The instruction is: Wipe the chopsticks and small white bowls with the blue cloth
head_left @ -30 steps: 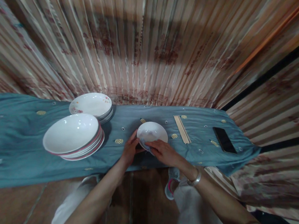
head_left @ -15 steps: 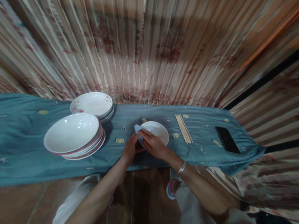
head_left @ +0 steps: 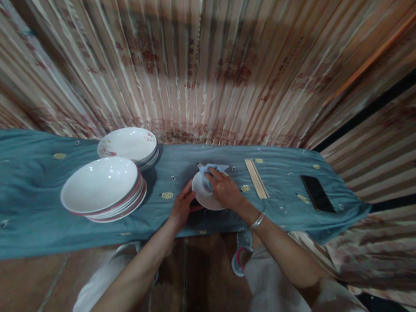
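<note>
A small white bowl (head_left: 210,201) is in front of me at the middle of the cloth-covered table. My left hand (head_left: 182,206) grips its left side, with the fingers at the rim and partly hidden beneath. Inside the bowl, my right hand (head_left: 224,188) presses a light blue cloth (head_left: 212,167) against the far right part. One edge of the cloth spreads over the far rim. To the left stand a stack of large white bowls with red rims (head_left: 101,185) and, behind it, a stack of flower-patterned plates (head_left: 129,143).
Right of the small bowl lies a bundle of chopsticks (head_left: 256,178). A black phone (head_left: 317,193) rests farther right on the teal tablecloth (head_left: 179,158). Behind the table hangs a pleated, patterned curtain (head_left: 188,72). A dark bar (head_left: 371,106) crosses at the right.
My right hand has moved with the cloth from the bowl's left rim to its far right side. The cloth has spread out, and the bowl has shifted slightly. My left hand stays on the left side.
</note>
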The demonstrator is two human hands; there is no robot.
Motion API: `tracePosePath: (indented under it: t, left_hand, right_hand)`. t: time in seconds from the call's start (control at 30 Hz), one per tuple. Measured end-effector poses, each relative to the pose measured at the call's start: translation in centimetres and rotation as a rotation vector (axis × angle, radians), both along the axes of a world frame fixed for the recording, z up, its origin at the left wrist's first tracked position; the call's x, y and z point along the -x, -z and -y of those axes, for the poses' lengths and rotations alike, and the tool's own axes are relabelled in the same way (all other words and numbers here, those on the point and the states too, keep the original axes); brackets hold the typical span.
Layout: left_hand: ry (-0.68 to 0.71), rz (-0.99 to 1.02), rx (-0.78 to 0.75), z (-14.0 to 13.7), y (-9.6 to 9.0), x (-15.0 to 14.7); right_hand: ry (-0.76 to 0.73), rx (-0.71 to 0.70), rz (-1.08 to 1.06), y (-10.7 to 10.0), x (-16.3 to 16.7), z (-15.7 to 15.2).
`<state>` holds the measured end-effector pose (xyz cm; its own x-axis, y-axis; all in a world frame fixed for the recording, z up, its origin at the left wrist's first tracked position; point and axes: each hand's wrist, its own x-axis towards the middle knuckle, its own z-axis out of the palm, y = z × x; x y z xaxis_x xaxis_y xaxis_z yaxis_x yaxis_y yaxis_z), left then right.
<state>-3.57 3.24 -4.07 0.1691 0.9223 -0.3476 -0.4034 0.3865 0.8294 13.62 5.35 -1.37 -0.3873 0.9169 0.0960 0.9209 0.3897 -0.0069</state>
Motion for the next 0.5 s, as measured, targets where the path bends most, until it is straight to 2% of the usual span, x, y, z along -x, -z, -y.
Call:
tracePosePath:
  t: [0.1,0.3,0.5]
  left_hand:
    - [0.001,0.01,0.001,0.0,0.1,0.0]
    - [0.004,-0.02,-0.006,0.1,-0.2,-0.1]
    - [0.02,-0.009,-0.033,0.2,-0.2,-0.1]
  right_hand:
    - [0.019,-0.003,0.071,-0.3,-0.8,0.6]
    - [0.017,0.114,0.181,-2.0,-1.4,1.9]
    - [-0.08,0.257,0.159,-2.1,-1.8,2.6]
